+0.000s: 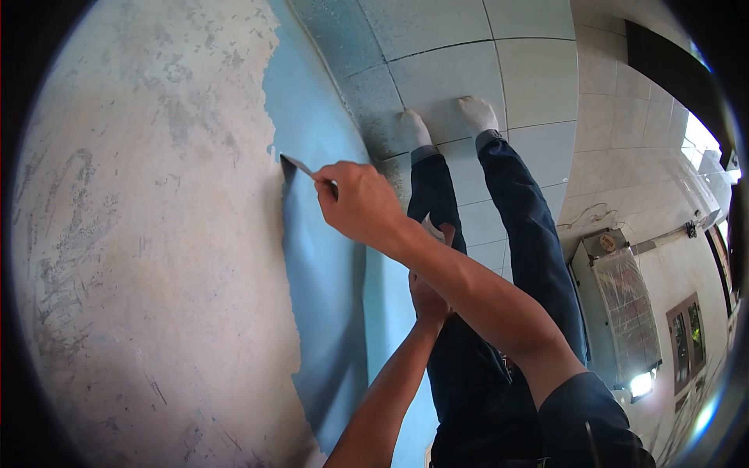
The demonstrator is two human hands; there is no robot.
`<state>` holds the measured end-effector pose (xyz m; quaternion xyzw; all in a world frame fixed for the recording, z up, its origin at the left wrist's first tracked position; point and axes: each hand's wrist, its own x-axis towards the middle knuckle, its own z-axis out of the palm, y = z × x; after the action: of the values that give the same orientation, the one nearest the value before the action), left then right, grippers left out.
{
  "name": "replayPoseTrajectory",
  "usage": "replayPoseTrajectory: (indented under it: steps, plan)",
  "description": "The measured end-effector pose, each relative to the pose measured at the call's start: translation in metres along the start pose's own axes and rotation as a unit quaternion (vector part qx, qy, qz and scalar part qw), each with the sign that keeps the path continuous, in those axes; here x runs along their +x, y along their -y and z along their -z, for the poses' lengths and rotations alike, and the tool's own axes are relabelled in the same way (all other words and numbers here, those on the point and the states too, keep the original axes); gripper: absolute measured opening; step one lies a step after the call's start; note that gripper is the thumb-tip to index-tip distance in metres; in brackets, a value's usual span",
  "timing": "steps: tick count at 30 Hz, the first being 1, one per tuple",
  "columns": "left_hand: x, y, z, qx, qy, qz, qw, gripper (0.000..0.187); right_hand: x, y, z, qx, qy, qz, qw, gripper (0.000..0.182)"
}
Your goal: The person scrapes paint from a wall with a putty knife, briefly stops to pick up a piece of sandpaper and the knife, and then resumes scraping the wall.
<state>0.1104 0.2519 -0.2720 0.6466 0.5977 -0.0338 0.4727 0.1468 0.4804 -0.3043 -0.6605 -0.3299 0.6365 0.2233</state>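
Observation:
My right hand (355, 199) is closed around a scraper (299, 166), reaching left across my body. The scraper's thin blade touches the wall along the ragged border between the blue paint (324, 234) and the bare whitish plaster (179, 234). My left hand (427, 296) is lower, in front of my legs and partly hidden behind my right forearm. Its fingers look curled around a pale object (432, 228), of which only a small end shows beyond the forearm. I cannot make out what that object is.
My feet (477, 117) stand on a tiled floor (445, 74) beside the wall's base, with dusty bits along the edge. To the right are a plastic-covered box-like unit (624, 304), a lit lamp (641, 384) and a small window (686, 339).

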Motion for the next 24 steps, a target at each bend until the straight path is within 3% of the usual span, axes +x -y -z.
replayPoseTrajectory:
  steps: [1,4,7,10,13,15,20,24]
  plan:
    - [0.002,-0.003,0.002,0.010,0.004,-0.001,1.000,0.052,-0.006,0.001,0.000,-0.004,-0.009,0.011,1.000,0.015]
    - [-0.011,0.014,-0.026,-0.010,0.009,0.129,0.992,0.055,-0.022,0.006,-0.008,-0.019,-0.021,0.035,0.999,0.016]
    - [-0.014,0.014,-0.022,-0.088,0.000,0.118,0.989,0.056,0.001,0.001,-0.010,-0.033,-0.034,0.023,0.999,0.017]
    - [-0.016,0.015,-0.011,-0.070,0.102,0.065,0.990,0.056,0.009,-0.003,-0.007,-0.027,-0.020,0.013,0.999,0.016]
    - [-0.004,0.001,-0.014,-0.068,0.026,0.152,0.986,0.052,-0.017,0.000,-0.009,-0.010,-0.017,0.025,0.999,0.016]
    - [-0.015,0.014,-0.018,-0.036,0.047,0.088,0.994,0.061,-0.008,-0.004,-0.012,-0.019,-0.025,0.023,0.999,0.017]
    - [-0.012,-0.001,-0.003,-0.078,0.110,0.180,0.974,0.067,0.023,-0.016,-0.009,-0.007,-0.034,0.022,0.999,0.017]
    - [-0.011,0.007,-0.008,-0.074,0.090,0.137,0.984,0.069,0.000,-0.019,-0.008,0.010,-0.038,0.078,0.996,0.016]
